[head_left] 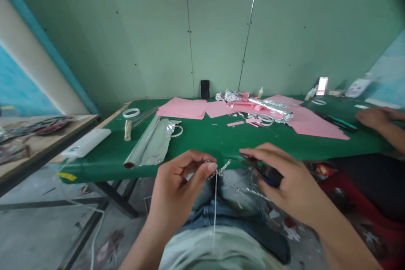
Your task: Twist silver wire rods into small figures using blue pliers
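Observation:
My left hand (pixel 182 179) pinches a thin foil-wrapped wire piece (pixel 221 171) between thumb and forefinger, just below the front edge of the green table (pixel 209 137). A thin wire strand (pixel 215 206) hangs down from the pinch toward my lap. My right hand (pixel 278 181) is closed round dark-handled pliers (pixel 264 173), whose tip points left toward the wire piece. More twisted foil wire (pixel 249 192) runs under my right hand.
On the table lie a foil roll (pixel 144 145), tape rings (pixel 131 112), pink paper sheets (pixel 186 107), crumpled foil (pixel 268 107), a black phone (pixel 205 89) against the wall and a white box (pixel 87 142). Another person's hand (pixel 375 117) rests at the right. A wooden bench (pixel 38 139) stands left.

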`<move>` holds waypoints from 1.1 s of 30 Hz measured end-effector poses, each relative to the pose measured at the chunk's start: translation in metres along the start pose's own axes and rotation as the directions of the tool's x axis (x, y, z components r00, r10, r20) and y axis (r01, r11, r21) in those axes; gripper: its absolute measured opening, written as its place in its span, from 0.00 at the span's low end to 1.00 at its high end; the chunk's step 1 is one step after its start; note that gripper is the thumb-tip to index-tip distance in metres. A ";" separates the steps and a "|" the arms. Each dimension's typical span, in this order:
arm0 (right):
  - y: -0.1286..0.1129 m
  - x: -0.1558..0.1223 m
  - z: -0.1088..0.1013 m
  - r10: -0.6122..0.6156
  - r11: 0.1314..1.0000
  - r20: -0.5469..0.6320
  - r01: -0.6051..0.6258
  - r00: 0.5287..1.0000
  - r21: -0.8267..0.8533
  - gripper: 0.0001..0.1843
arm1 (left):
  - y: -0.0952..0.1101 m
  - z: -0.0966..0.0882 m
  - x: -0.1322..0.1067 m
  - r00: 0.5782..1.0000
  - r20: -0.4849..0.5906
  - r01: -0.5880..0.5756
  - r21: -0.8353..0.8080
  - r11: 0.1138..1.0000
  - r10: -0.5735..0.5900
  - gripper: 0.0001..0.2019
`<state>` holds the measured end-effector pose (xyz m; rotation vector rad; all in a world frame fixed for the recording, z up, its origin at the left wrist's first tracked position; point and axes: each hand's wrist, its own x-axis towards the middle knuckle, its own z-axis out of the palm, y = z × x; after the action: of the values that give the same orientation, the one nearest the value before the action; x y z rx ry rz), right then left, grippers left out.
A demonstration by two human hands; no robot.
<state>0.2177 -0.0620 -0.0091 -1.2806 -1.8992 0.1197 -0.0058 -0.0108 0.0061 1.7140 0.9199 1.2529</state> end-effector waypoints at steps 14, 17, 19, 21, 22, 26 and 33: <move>-0.005 -0.006 0.041 -0.052 0.973 -0.072 0.066 0.996 0.221 0.35 | 0.002 0.016 -0.005 0.998 -0.017 0.048 -0.423 0.905 -0.061 0.07; -0.006 -0.004 0.042 -0.051 0.984 -0.081 0.064 0.995 0.164 0.34 | -0.001 0.017 -0.005 0.998 -0.032 0.037 -0.476 0.879 -0.059 0.06; -0.007 -0.004 0.044 -0.050 0.988 -0.087 0.062 0.995 0.141 0.33 | -0.003 0.019 -0.004 0.998 -0.039 0.030 -0.516 0.856 -0.058 0.06; -0.009 -0.005 0.046 -0.056 0.988 -0.092 0.069 0.994 0.141 0.31 | -0.004 0.022 -0.004 0.997 -0.045 0.033 -0.538 0.842 -0.067 0.06; -0.011 -0.005 0.047 -0.059 0.987 -0.097 0.072 0.994 0.143 0.31 | -0.004 0.023 -0.004 0.996 -0.046 0.038 -0.539 0.841 -0.074 0.06; -0.018 -0.004 0.048 -0.063 0.984 -0.103 0.079 0.993 0.161 0.30 | -0.002 0.027 -0.006 0.996 -0.042 0.045 -0.513 0.857 -0.078 0.07; -0.022 -0.006 0.045 -0.108 0.977 -0.142 0.132 0.984 0.169 0.30 | 0.006 0.027 -0.012 0.997 -0.036 0.045 -0.483 0.874 -0.071 0.08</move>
<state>0.1722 -0.0615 -0.0315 -1.0260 -1.8042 0.1355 0.0181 -0.0287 0.0023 1.2528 0.6117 1.3565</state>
